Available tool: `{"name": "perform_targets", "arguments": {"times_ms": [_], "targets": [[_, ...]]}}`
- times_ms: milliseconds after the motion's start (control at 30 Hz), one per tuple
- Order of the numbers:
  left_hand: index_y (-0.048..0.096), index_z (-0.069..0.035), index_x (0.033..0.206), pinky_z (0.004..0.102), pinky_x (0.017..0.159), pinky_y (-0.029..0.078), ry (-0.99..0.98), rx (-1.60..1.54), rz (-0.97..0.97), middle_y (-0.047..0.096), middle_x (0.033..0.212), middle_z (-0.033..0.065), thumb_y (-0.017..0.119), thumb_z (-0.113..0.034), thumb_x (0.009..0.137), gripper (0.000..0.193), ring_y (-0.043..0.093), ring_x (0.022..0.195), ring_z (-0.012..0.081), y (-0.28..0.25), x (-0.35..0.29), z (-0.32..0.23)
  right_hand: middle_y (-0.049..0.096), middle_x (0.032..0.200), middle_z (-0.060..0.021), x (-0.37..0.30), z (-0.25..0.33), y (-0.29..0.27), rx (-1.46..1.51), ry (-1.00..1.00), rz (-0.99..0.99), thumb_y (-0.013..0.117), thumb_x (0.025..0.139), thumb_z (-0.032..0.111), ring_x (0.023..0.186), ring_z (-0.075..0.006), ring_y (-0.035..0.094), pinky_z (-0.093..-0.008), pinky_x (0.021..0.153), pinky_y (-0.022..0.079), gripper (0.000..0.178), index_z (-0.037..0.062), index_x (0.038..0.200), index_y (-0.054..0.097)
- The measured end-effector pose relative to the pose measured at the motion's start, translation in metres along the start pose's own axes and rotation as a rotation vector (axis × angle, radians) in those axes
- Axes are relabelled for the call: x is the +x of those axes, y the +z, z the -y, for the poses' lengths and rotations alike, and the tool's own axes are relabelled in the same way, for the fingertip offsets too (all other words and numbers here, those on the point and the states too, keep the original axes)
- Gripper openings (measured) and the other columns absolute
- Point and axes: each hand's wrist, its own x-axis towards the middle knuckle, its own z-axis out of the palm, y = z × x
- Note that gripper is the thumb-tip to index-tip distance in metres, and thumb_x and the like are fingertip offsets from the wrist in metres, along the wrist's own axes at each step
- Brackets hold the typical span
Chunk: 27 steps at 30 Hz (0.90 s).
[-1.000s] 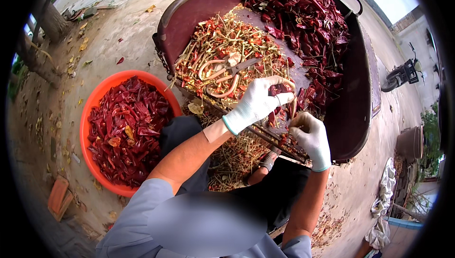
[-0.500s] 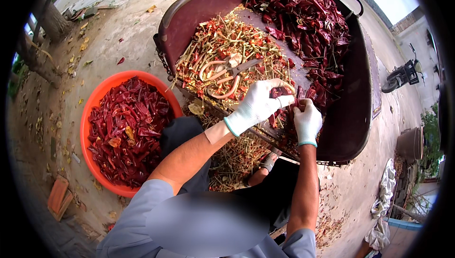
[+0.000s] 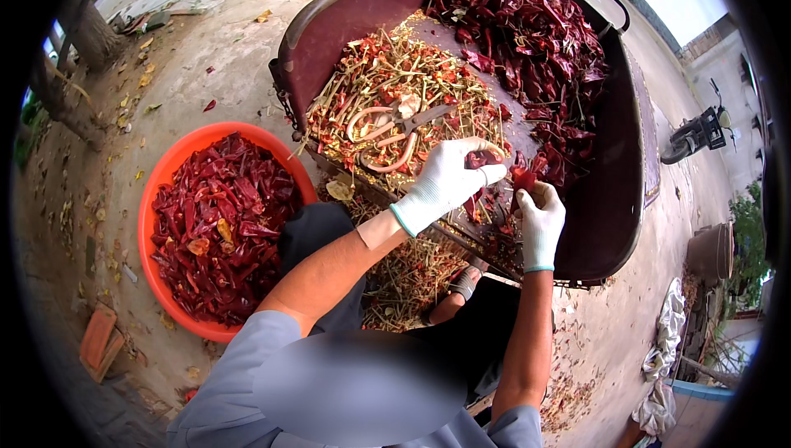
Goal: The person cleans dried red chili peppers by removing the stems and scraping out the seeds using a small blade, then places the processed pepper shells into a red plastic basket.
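Over the near edge of a maroon cart bed (image 3: 614, 226), both my hands wear white gloves with teal cuffs. My left hand (image 3: 451, 175) is curled, its thumb and fingers closed around dark red dried chilies that show only partly. Close to its right, my right hand (image 3: 541, 216) pinches a dried red chili (image 3: 522, 177) between thumb and fingertips. A large heap of dried chilies (image 3: 531, 36) fills the far right of the bed. Left of it is a pile of cut stems and scraps (image 3: 437, 61), with pink-handled scissors (image 3: 395, 133) lying on top.
An orange basin (image 3: 150, 242) full of dried chilies stands on the ground at my left. Stem litter (image 3: 404, 283) covers the ground below the cart, by my foot. Tree trunks (image 3: 91, 36) rise at far left; a parked two-wheeler (image 3: 696, 137) and a bucket (image 3: 710, 250) are at right.
My right hand has moved slightly down and right, away from my left hand, with a chili in its fingertips. My left hand has barely moved.
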Motion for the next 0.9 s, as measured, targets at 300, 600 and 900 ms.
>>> {"name": "perform_targets", "arguments": {"times_ms": [300,600,900], "targets": [[0.065,0.000,0.112,0.0216,0.039,0.047,-0.243,-0.437,0.225,0.065,0.075,0.0033,0.068,-0.019,0.090,0.030,0.063,0.052,0.0109,-0.001,-0.007,-0.012,0.062,0.084,-0.0038,-0.057,0.040,0.000,0.299,-0.082,-0.021,0.060,0.095,0.006,0.065,-0.0070,0.059,-0.0203,0.056,0.049,0.017,-0.0038,0.108,0.057],[0.069,-0.005,0.117,0.0247,0.075,0.052,0.063,0.017,0.396,0.072,0.096,0.0048,0.078,-0.021,0.082,0.039,0.063,0.084,0.0051,0.005,-0.014,-0.004,0.067,0.092,-0.0153,-0.066,0.041,0.001,-0.395,-0.536,-0.083,0.067,0.085,0.002,0.075,-0.0266,0.067,-0.0330,0.069,0.053,0.017,0.0012,0.101,0.065],[0.071,-0.003,0.094,0.0231,0.056,0.052,0.030,-0.034,0.178,0.070,0.074,0.0048,0.071,-0.015,0.086,0.015,0.064,0.061,0.0067,0.006,-0.013,-0.009,0.069,0.085,-0.0055,-0.072,0.047,-0.005,0.045,-0.113,0.005,0.070,0.088,0.010,0.076,-0.0069,0.062,-0.0225,0.071,0.050,0.015,-0.0014,0.097,0.066]]}}
